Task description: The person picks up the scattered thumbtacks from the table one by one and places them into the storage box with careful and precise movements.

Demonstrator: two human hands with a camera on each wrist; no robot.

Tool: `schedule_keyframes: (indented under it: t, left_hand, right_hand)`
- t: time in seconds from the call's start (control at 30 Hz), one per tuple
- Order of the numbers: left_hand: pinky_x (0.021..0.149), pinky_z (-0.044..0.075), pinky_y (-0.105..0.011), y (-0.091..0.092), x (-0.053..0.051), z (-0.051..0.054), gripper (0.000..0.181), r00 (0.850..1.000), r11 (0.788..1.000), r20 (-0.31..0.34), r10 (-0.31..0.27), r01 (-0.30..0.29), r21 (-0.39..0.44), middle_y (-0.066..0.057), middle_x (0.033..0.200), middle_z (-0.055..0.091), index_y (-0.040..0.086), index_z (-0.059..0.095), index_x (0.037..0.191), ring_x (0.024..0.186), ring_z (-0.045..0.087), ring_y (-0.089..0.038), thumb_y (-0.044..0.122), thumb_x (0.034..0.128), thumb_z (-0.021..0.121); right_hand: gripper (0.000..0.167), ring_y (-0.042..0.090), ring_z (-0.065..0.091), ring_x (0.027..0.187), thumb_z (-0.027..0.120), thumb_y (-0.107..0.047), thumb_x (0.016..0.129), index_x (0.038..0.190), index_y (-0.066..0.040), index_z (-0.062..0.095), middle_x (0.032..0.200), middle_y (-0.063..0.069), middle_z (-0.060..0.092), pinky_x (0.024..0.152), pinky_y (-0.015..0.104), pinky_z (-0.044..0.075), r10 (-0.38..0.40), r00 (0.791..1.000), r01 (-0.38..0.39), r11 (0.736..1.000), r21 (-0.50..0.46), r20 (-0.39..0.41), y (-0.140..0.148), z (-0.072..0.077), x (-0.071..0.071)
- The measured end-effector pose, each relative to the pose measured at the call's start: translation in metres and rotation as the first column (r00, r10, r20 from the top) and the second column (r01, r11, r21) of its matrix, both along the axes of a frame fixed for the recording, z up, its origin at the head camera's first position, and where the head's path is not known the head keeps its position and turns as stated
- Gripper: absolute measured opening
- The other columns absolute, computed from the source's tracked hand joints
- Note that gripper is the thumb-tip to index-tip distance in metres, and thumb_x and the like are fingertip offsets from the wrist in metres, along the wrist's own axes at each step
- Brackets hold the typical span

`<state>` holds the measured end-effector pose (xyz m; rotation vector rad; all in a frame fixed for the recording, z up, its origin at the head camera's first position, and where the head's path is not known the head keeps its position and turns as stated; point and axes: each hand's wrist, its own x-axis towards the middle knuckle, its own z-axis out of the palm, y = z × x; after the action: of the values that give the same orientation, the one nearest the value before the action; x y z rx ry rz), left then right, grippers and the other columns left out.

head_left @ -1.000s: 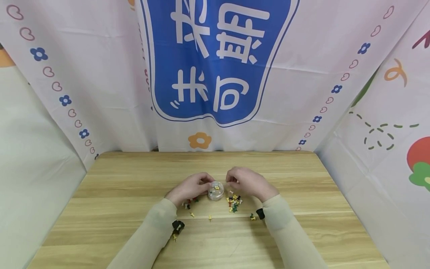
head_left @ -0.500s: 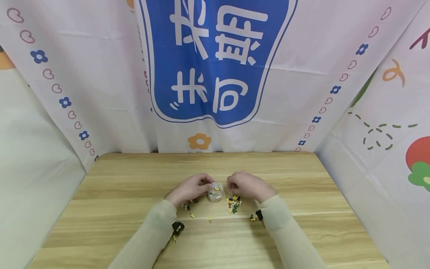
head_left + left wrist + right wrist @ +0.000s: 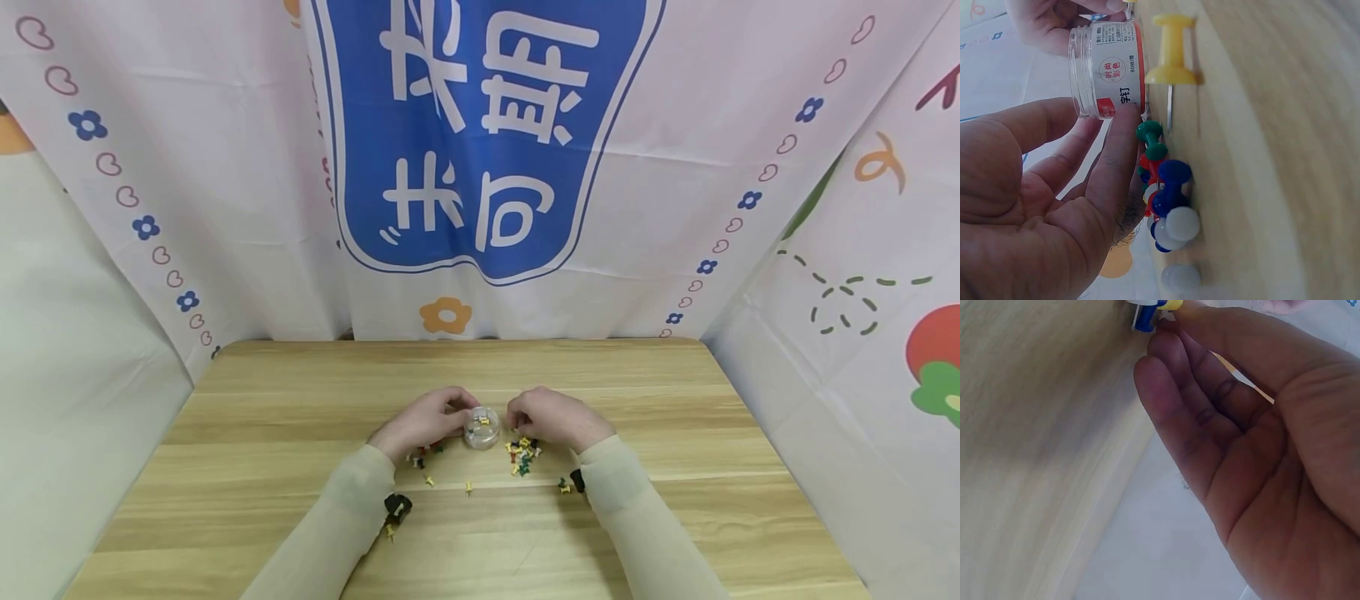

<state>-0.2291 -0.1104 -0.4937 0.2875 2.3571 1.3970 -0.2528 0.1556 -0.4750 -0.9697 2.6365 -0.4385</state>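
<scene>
My left hand point(image 3: 429, 417) holds a small clear round jar point(image 3: 482, 437) on the table, thumb and fingers at its side. Inside the jar lie a few pushpins, a yellow one among them. In the left wrist view the jar point(image 3: 1110, 69) carries a white printed label with a red edge. My right hand point(image 3: 557, 415) is at the far edge of a pile of coloured pushpins point(image 3: 522, 454), its thumb and fingertip pinching at a pushpin. In the right wrist view a blue pushpin point(image 3: 1145, 317) shows beside those fingertips; the pinched pin is mostly hidden.
More pushpins point(image 3: 417, 458) lie beside the left wrist. Single yellow ones point(image 3: 469, 487) are scattered nearer the front, and a small green and yellow group point(image 3: 564, 486) is near the right wrist. The wooden table point(image 3: 300, 392) ends at a hanging printed cloth point(image 3: 292, 275).
My right hand has come down and nearer to the pushpin pile, its fingers drawing together, then stayed almost still over the last half second. The left hand and jar keep their place.
</scene>
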Motion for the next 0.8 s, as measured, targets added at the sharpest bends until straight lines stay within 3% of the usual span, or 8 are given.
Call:
schedule_keyframes:
  t: [0.4,0.8]
  left_hand:
    - [0.098,0.065,-0.036,0.000,0.000,0.001,0.020,1.000,1.000,-0.005,-0.005,0.005,-0.002,-0.012,0.137,0.078,0.010,0.079,0.133,0.115,0.074,-0.020,0.018,0.1167,0.072]
    - [0.100,0.066,-0.037,-0.001,-0.001,-0.001,0.021,1.000,1.000,-0.002,-0.013,0.013,0.001,-0.012,0.138,0.078,0.009,0.078,0.135,0.117,0.074,-0.020,0.018,0.1167,0.071]
  right_hand:
    - [0.017,0.012,0.072,0.090,0.076,0.004,0.101,0.107,-0.009,0.085,0.104,0.003,0.085,0.090,0.036,0.067,-0.008,0.998,0.006,1.000,-0.019,-0.057,0.003,0.007,-0.001]
    - [0.017,0.018,0.077,0.104,0.074,-0.001,0.109,0.115,-0.010,0.086,0.116,0.005,0.085,0.096,0.040,0.068,0.004,0.991,-0.010,0.999,-0.045,-0.135,-0.003,0.020,0.007]
